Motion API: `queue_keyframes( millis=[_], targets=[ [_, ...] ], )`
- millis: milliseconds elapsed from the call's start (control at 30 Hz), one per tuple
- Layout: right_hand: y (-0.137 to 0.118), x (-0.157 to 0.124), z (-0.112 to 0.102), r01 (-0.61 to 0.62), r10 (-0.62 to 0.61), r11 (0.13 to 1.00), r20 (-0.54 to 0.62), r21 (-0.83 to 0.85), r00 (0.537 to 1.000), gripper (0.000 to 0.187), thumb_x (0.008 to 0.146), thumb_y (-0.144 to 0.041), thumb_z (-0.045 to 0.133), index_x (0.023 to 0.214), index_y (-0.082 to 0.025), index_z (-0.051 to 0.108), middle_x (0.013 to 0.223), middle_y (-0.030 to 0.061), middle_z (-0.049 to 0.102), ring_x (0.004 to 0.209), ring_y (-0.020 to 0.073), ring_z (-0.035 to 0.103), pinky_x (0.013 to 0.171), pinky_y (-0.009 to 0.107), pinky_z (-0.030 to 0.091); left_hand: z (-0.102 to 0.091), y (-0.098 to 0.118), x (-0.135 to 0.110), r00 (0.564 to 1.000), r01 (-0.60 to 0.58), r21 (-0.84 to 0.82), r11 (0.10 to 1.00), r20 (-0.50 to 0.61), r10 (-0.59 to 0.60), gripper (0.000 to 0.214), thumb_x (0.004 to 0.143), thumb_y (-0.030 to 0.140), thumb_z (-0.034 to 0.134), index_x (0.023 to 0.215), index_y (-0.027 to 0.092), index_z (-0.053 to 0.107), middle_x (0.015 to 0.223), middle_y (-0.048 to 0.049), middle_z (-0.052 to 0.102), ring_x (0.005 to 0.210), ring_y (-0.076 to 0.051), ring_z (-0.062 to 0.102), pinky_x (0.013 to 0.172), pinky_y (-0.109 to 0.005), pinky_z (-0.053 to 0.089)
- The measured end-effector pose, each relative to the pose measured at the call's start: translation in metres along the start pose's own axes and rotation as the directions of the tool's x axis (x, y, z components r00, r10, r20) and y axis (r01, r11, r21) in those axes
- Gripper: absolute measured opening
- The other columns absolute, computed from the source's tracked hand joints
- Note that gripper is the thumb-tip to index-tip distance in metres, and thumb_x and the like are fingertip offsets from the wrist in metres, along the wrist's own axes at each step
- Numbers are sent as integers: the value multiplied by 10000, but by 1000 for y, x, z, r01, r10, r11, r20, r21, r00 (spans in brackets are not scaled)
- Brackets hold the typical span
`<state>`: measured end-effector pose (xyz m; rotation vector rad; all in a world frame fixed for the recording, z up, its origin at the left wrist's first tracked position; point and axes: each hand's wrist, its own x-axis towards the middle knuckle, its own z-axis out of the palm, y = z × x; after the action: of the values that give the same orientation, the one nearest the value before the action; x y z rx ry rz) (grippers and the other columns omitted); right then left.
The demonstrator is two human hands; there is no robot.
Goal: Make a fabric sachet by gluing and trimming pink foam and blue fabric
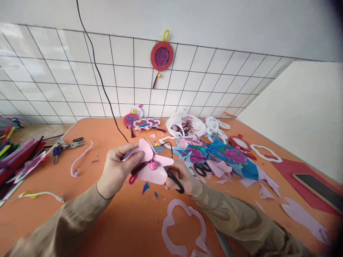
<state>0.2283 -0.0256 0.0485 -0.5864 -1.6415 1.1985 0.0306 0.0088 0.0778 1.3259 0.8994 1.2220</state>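
Observation:
My left hand [119, 167] grips a pale pink paper cutout [146, 151] between thumb and fingers, above the middle of the table. On the cutout sit a pink bell [153, 165] and a dark tassel [140, 166], with a magenta loop [133, 178] at its lower left. My right hand [184, 176] is closed around the black handles of a pair of scissors [175, 181]. The scissor blades point up and away, partly behind the cutout. Fingers of my right hand are partly hidden by the paper.
Blue floral fabric [230, 157] and pink scraps lie on the right, with a second pair of scissors [201, 169]. A plastic bag [186, 123] and finished ornaments [143, 124] stand at the back. Keys [77, 144], a pipe cleaner [80, 159], a paper outline [167, 232] and a phone [320, 189] lie around.

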Motion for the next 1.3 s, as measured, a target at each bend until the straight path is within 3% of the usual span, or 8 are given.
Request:
queue_keyframes(
  millis=[200, 400, 600, 700, 933, 1100, 1300],
  targets=[
    [1, -1, 0, -8, 8, 1000, -1, 6, 1000, 461, 771, -575, 681, 851, -121, 660, 588, -5, 523, 488, 81, 466, 446, 193, 397, 1, 1, 0, 1000, 9, -12, 1000, 6, -9, 228, 696, 357, 792, 861, 200, 792, 649, 2, 693, 539, -97, 557, 487, -199, 477],
    [3, -2, -1, -45, 45, 999, 7, 16, 999, 402, 769, -534, 700, 800, -135, 655, 584, -17, 516, 428, 71, 493, 384, 173, 397, 0, 1, 2, 1000, -16, -36, 999, 20, 17, 190, 699, 325, 795, 851, 210, 792, 670, 9, 707, 550, -91, 568, 516, -190, 487],
    [5, -5, -1, -131, 131, 991, 10, 21, 991, 497, 758, -556, 704, 1009, -129, 670, 577, -22, 532, 401, 74, 512, 370, 169, 413, -2, 2, 1, 998, -31, -11, 999, 56, 31, 176, 735, 327, 765, 858, 203, 786, 643, 15, 692, 504, -87, 536, 485, -198, 466],
    [6, -5, -3, -139, 139, 989, 8, 49, 990, 517, 756, -564, 705, 1025, -125, 655, 596, -14, 546, 403, 82, 520, 379, 188, 422, -2, 3, 2, 998, -28, 17, 999, 65, 27, 206, 743, 338, 754, 875, 183, 782, 643, 6, 692, 499, -101, 544, 475, -213, 464],
    [-10, 5, -19, 65, -63, 997, 46, -45, 997, 426, 832, -586, 604, 927, -172, 632, 708, 38, 601, 636, 151, 589, 586, 268, 471, -2, 5, 4, 998, 13, 54, 998, 67, -17, 330, 698, 395, 783, 935, 165, 779, 809, -63, 764, 707, -197, 683, 608, -267, 557],
    [-24, 6, -22, -9, -7, 994, -151, -108, 988, 342, 813, -472, 681, 1020, -215, 590, 837, 43, 635, 801, 183, 614, 726, 315, 490, 1, 7, 3, 987, 60, 146, 988, 139, -80, 474, 708, 395, 772, 1118, 161, 730, 871, -88, 766, 746, -218, 694, 622, -287, 572],
    [-20, 1, -6, -67, 42, 989, -181, -132, 983, 388, 696, -215, 762, 1039, -205, 582, 896, 26, 644, 816, 155, 618, 783, 318, 508, 10, 3, -2, 934, 75, 282, 957, 315, -166, 606, 802, 335, 673, 1376, 193, 538, 719, -24, 707, 497, -104, 546, 446, -209, 451]
  ],
)
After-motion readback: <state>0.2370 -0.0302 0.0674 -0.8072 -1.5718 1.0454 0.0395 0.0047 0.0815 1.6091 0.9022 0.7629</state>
